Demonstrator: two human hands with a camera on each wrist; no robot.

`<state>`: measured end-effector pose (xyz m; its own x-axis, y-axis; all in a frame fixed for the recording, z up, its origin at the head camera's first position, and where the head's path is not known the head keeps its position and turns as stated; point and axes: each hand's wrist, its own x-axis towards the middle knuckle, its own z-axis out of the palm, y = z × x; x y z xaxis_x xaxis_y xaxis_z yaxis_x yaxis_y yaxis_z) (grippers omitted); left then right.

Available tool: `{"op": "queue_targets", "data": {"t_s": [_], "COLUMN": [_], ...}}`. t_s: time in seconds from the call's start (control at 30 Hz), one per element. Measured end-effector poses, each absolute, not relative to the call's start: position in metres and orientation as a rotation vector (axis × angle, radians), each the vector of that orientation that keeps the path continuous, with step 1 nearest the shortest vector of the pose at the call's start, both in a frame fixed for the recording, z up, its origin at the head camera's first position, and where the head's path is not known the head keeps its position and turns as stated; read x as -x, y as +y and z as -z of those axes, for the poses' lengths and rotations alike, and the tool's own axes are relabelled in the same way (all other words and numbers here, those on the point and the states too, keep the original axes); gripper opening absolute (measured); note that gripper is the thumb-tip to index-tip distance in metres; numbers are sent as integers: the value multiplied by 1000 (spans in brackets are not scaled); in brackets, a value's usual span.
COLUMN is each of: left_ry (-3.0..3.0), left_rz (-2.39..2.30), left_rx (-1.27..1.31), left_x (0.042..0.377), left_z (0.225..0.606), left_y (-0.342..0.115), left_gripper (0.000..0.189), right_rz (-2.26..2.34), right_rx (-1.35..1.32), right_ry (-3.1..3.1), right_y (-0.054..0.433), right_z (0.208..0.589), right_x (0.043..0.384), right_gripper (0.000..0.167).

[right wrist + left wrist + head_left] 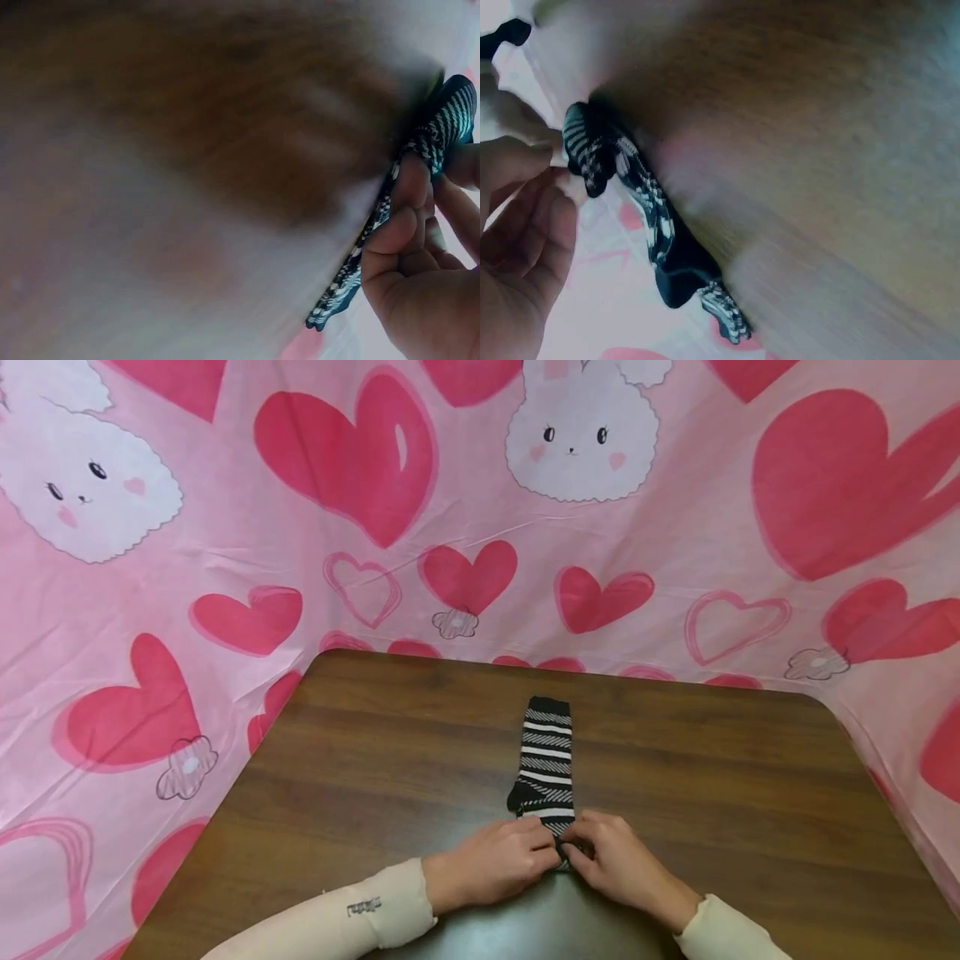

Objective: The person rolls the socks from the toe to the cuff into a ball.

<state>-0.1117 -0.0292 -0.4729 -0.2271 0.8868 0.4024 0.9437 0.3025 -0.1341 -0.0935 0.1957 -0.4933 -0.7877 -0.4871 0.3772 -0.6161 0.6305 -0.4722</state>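
Observation:
A black sock with white and grey stripes (pixel 547 752) lies lengthwise on the table, its dark cuff pointing away and its heel bulging to the left. At its near end, my left hand (pixel 506 860) pinches the fabric from the left side. My right hand (pixel 618 864) pinches that same end from the right, with thumb and fingers curled. The left wrist view shows the sock (pixel 682 281) from the side, its end lifted at the fingertips. In the right wrist view the raised striped end (pixel 450 120) sits between finger and thumb. The fingers partly hide the toe.
The brown wooden table (pixel 360 760) has rounded far corners. Behind it and along both sides hangs a pink cloth (pixel 480 518) printed with hearts and rabbits. Pale sleeves (pixel 397 902) cover both forearms.

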Motion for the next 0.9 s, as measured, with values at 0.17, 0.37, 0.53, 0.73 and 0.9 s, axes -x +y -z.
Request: {"op": "queue_targets", "data": {"t_s": [0.17, 0.37, 0.53, 0.73, 0.9], "left_ry": [-2192, -2224, -2239, -2298, -2261], "left_rz": [-12, 4, 47, 9, -24], "left_rx": [1622, 1609, 1620, 1610, 1566], "left_x": [109, 110, 114, 115, 112], "left_z": [481, 482, 482, 482, 484], "left_y": [-27, -28, -31, -33, -33], "left_gripper": [5, 5, 5, 20, 12], "right_rz": [-608, -367, -260, -127, -44], "right_rx": [-1013, -1311, -1442, -1434, -1421], "right_ry": [-2544, -2204, -2132, -2167, -2177], "right_y": [197, 200, 200, 204, 204], "right_z": [491, 486, 486, 492, 495], "right_x": [92, 91, 90, 88, 85], "right_gripper": [13, 15, 28, 41, 47]}}
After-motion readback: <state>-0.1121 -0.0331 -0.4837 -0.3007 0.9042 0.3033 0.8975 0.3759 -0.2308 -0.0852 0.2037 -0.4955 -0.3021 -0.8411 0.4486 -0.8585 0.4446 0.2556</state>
